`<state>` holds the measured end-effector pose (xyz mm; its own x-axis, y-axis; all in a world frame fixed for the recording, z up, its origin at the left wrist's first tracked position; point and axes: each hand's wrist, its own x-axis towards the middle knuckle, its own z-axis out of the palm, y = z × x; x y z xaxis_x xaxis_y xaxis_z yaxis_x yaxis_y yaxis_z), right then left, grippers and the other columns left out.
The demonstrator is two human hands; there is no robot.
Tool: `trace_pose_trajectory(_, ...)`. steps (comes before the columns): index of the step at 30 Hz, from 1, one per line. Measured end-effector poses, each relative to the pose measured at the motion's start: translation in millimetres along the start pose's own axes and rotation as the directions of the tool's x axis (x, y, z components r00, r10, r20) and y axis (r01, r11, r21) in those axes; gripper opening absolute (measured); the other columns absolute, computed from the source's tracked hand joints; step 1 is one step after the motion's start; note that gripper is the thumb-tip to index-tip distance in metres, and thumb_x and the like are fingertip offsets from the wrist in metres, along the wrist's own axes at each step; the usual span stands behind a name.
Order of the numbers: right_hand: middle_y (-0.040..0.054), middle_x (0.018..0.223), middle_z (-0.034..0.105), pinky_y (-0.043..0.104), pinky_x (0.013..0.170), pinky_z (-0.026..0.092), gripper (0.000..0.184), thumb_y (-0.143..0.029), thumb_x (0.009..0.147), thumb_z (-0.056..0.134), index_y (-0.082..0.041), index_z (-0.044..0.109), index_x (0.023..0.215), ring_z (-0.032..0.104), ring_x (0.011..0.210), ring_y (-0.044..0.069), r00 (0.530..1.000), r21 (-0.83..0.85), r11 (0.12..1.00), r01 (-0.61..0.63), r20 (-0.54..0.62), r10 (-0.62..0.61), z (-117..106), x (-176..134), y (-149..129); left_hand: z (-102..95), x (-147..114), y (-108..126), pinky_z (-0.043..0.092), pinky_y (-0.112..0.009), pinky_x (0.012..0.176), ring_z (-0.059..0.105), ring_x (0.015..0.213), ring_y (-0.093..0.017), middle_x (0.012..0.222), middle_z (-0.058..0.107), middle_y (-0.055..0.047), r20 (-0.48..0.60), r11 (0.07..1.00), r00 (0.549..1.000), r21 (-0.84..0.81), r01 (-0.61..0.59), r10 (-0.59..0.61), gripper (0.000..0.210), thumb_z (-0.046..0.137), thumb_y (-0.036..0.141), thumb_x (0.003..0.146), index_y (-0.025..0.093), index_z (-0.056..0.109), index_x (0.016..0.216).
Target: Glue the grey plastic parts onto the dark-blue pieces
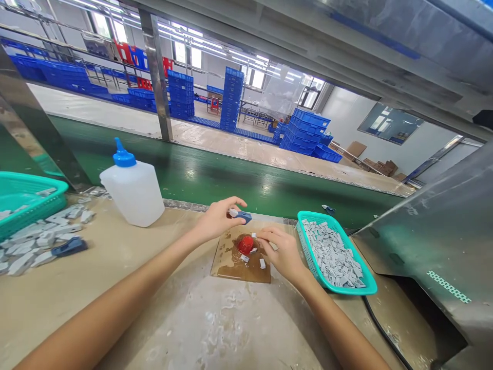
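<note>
Tan workbench (pixel 123 246), left fingers (pixel 233 201) gripping dark-blue piece (pixel 245 217), right fingers (pixel 270 237) pinching white chip (pixel 253 235)

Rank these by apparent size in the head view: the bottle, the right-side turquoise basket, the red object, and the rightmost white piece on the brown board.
1. Bottle and turquoise basket: too alike to rank.
2. Red object.
3. White piece.

a factory: a green conveyor belt (pixel 246 185) lies just beyond the left hand (pixel 220 220), stacked blue crates (pixel 231 97) farther off.
</note>
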<state>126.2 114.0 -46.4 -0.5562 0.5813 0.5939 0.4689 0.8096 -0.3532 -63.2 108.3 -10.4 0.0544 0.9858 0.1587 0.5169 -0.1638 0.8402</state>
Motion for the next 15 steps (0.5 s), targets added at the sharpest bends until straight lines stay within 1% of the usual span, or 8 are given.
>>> trace_pose_trajectory(2,0.0060,0.074,0.065,0.026,0.059,0.050,0.019,-0.009,0.078,0.048,-0.016,0.066,0.074,0.060,0.066,0.015,1.000,0.002,1.000,0.005,0.028,-0.005,-5,2,-3,0.4,0,0,0.041,-0.028,0.069,0.056,0.073,-0.017,0.083,0.062,-0.002,0.027,0.999,0.999,-0.031,-0.024,0.025,0.019,0.057,0.030,0.064,0.021,0.060,0.080)
trace_pose_trajectory(3,0.0056,0.073,0.065,0.025,0.059,0.050,0.019,-0.009,0.078,0.048,-0.017,0.066,0.074,0.060,0.066,0.015,1.000,0.005,1.000,0.006,0.022,-0.006,-7,4,-5,0.7,0,0,0.042,-0.028,0.069,0.057,0.073,-0.017,0.084,0.063,-0.002,0.050,0.998,0.998,-0.060,-0.028,0.031,0.016,0.057,0.029,0.063,0.020,0.061,0.077)
trace_pose_trajectory(4,0.0054,0.073,0.065,0.026,0.060,0.050,0.019,-0.009,0.078,0.048,-0.017,0.065,0.075,0.060,0.066,0.015,1.000,0.010,1.000,0.003,-0.003,-0.003,-10,5,-8,1.1,0,1,0.043,-0.028,0.070,0.057,0.073,-0.017,0.084,0.064,-0.003,0.072,0.996,0.997,-0.088,-0.026,0.033,0.016,0.058,0.028,0.063,0.020,0.061,0.076)
trace_pose_trajectory(7,0.0052,0.076,0.065,0.026,0.065,0.049,0.017,-0.011,0.078,0.049,-0.018,0.064,0.077,0.060,0.071,0.015,0.990,0.057,0.998,-0.029,-0.139,0.036,-16,9,-15,3.1,-2,6,0.043,-0.028,0.067,0.058,0.071,-0.017,0.081,0.065,-0.003,0.131,0.989,0.991,-0.150,0.001,0.018,0.019,0.060,0.026,0.061,0.018,0.062,0.077)
trace_pose_trajectory(9,0.0045,0.076,0.065,0.026,0.065,0.049,0.015,-0.010,0.077,0.051,-0.018,0.064,0.076,0.060,0.071,0.015,0.981,0.108,0.992,-0.061,-0.175,0.080,-19,10,-17,5.4,-3,9,0.043,-0.027,0.064,0.058,0.069,-0.016,0.078,0.065,-0.003,0.163,0.984,0.987,-0.175,0.023,0.006,0.019,0.060,0.026,0.061,0.018,0.063,0.078)
trace_pose_trajectory(12,0.0046,0.075,0.065,0.026,0.063,0.048,0.013,-0.010,0.076,0.053,-0.018,0.064,0.076,0.060,0.070,0.015,0.978,0.155,0.983,-0.097,-0.170,0.123,-19,11,-18,9.1,-5,12,0.042,-0.026,0.059,0.056,0.063,-0.015,0.068,0.063,-0.001,0.189,0.978,0.982,-0.204,0.045,-0.006,0.019,0.060,0.027,0.061,0.018,0.063,0.078)
trace_pose_trajectory(15,0.0048,0.075,0.065,0.027,0.062,0.048,0.013,-0.010,0.075,0.054,-0.017,0.065,0.076,0.060,0.068,0.015,0.980,0.187,0.977,-0.107,-0.146,0.135,-17,9,-16,12.5,-7,13,0.042,-0.025,0.061,0.055,0.064,-0.013,0.068,0.062,-0.001,0.209,0.951,0.978,-0.303,0.060,0.005,0.017,0.062,0.025,0.060,0.017,0.063,0.075)
